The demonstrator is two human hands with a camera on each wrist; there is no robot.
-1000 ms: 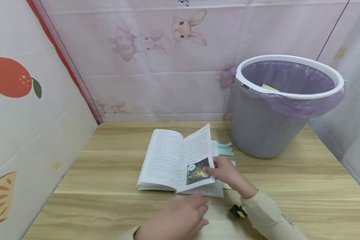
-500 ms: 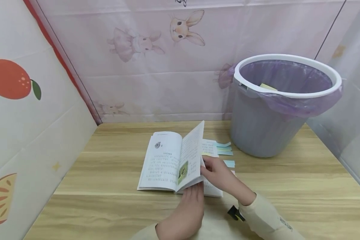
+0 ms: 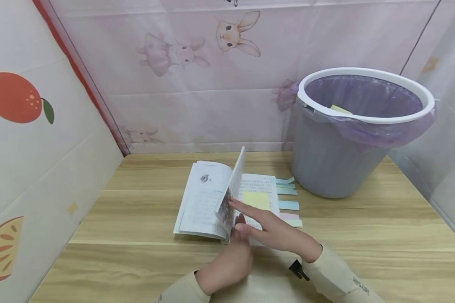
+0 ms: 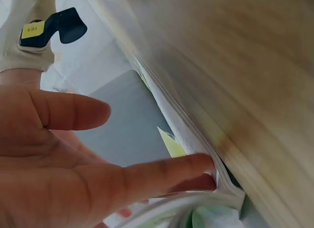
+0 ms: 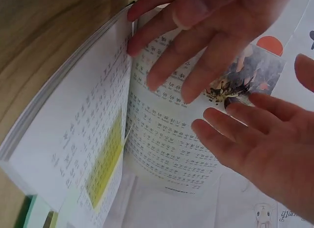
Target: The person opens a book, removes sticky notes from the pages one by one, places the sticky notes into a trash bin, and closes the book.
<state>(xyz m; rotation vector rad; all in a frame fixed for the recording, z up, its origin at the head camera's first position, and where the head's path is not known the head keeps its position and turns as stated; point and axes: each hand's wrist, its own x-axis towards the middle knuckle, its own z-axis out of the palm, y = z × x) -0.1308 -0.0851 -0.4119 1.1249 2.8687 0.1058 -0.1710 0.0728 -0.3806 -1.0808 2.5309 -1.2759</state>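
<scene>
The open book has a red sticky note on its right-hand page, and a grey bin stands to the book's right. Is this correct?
Only the colour is wrong: the head view shows a yellow sticky note on that page of the open book.

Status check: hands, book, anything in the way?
Left hand, fingers straight, inside open book; right hand at raised pages. Book on table; yellow sticky note on right page. Hands hide part of that page.

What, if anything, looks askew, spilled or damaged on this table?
Nothing looks spilled or damaged. One small oddity: the topmost narrow pale-blue paper tab at the right edge of the open, white-paged paper book bends near its free end, while the pale-blue tab lower down looks straight.
</scene>
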